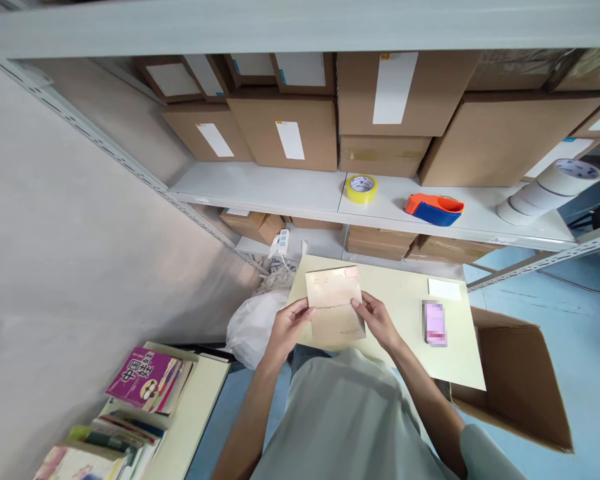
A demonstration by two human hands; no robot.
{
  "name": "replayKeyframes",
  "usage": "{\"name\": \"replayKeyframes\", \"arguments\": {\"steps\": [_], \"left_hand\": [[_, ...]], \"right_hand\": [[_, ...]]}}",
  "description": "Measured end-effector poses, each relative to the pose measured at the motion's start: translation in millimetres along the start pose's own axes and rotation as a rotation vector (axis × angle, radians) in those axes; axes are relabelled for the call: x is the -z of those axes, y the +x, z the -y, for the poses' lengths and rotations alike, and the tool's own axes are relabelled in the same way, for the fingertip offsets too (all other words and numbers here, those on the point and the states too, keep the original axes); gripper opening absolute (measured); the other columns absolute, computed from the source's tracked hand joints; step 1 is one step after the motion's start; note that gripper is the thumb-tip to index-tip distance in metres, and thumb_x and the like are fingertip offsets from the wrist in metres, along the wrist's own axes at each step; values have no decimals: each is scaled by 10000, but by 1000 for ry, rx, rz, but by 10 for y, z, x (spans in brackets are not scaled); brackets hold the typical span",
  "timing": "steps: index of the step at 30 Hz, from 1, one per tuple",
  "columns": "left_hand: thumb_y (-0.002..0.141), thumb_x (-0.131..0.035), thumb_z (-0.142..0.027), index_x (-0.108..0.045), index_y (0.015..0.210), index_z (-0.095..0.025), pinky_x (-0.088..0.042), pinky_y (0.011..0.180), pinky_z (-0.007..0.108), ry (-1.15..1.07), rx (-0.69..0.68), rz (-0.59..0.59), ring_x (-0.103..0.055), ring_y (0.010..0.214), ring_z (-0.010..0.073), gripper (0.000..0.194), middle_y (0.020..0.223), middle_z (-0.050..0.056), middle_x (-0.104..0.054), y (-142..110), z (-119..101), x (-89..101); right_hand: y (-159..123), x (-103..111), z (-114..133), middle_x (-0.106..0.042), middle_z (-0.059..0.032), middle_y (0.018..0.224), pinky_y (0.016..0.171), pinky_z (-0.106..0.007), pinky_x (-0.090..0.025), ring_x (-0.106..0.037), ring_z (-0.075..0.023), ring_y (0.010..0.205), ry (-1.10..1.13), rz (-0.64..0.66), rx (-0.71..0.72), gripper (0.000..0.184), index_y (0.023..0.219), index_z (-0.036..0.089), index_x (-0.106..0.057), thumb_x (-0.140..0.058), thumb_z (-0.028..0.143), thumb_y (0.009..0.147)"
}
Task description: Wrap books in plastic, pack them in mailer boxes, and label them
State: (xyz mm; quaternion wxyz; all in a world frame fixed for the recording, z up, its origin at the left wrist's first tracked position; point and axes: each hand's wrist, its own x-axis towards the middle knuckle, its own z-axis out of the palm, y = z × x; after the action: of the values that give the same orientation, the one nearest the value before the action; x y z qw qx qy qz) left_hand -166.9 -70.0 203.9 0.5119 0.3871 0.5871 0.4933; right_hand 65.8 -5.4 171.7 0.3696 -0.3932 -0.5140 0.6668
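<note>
left hand (287, 325), right hand (376, 320): gripping booklet (336, 320) | print (334, 307) — perhaps title, unreadable | pink object (435, 323) — pixelated

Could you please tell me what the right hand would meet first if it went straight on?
The book, which the right hand holds by its edge; depth beyond it is unclear.

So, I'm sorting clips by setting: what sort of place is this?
Probably a packing or storage room: cardboard boxes stand on the shelving, an orange-and-blue tape dispenser lies in front of them, and piled books lie nearby.
</note>
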Motion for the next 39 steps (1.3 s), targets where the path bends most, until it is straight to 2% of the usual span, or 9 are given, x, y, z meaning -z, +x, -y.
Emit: {"name": "replayKeyframes", "arguments": {"steps": [4, 8, 11, 15, 20, 25, 29, 32, 39], "left_hand": [[872, -787, -460, -856, 1143, -199, -615, 1037, 417, 186, -99, -70, -784, 1117, 320, 382, 1192, 101, -834, 1, -83, 32], [938, -714, -366, -879, 1077, -271, -555, 1175, 465, 361, -370, -133, -749, 1253, 307, 236, 1217, 49, -830, -36, -175, 13], [1002, -658, -355, -881, 1034, -300, -557, 1188, 486, 378, -521, -151, -714, 1326, 290, 232, 1179, 31, -838, -50, -194, -37], [1015, -664, -331, -878, 1026, -303, -567, 1182, 478, 357, -568, -174, -728, 1304, 282, 217, 1158, 38, -843, -48, -184, -77], [972, -691, -347, -857, 1083, -256, -587, 1152, 457, 329, -447, -177, -769, 1215, 289, 220, 1194, 64, -834, -76, -146, -83], [814, -863, -432, -719, 1153, -214, -682, 893, 398, 183, -211, -275, -825, 968, 284, 428, 1034, 81, -853, -104, -82, -79], [834, -835, -484, -715, 939, -222, -664, 903, 367, 276, -178, -195, -815, 988, 273, 307, 1002, 69, -844, -100, -91, -11], [876, -785, -511, -790, 930, -217, -665, 890, 360, 309, -150, -138, -807, 957, 262, 300, 1007, 70, -841, -89, -78, 50], [871, -764, -619, -800, 1239, -168, -686, 774, 380, 103, -18, -20, -794, 900, 260, 583, 1081, 109, -836, -73, 23, 174]], "right_hand": [[34, 89, 120, -810, -80, 1249, 1066, -444, -581, -743, -331, 1170, -151, 7, 130, 509, 1277, 236, -804, -672, 639, 997], [21, 150, 262, -708, -53, 1486, 1294, -521, -401, -584, -333, 1476, -260, -24, 294, 392, 1288, 324, -820, -712, 561, 995], [-13, 136, 327, -648, -23, 1559, 1330, -538, -359, -524, -312, 1538, -263, -23, 361, 304, 1224, 360, -848, -686, 520, 1022], [-67, 107, 328, -619, -17, 1588, 1314, -555, -394, -506, -318, 1552, -242, -32, 362, 307, 1237, 367, -843, -681, 519, 1026], [-83, 169, 212, -701, -66, 1495, 1214, -542, -523, -619, -340, 1444, -256, -136, 345, 441, 1394, 327, -766, -698, 529, 1008], [-48, 242, 71, -812, -108, 1276, 825, -451, -702, -795, -273, 941, -256, -243, 142, 637, 1531, 271, -608, -696, 591, 988], [-73, 252, -22, -835, -79, 1112, 686, -350, -671, -780, -233, 847, -247, -189, 105, 448, 1259, 272, -693, -721, 604, 961], [-105, 243, -65, -817, -67, 1024, 640, -306, -630, -757, -211, 802, -247, -153, 99, 339, 1048, 255, -749, -731, 581, 956], [-75, 307, -93, -789, -49, 1006, 613, -273, -591, -635, -152, 720, -206, -29, 162, 358, 1222, 272, -826, -653, 483, 990]]}}
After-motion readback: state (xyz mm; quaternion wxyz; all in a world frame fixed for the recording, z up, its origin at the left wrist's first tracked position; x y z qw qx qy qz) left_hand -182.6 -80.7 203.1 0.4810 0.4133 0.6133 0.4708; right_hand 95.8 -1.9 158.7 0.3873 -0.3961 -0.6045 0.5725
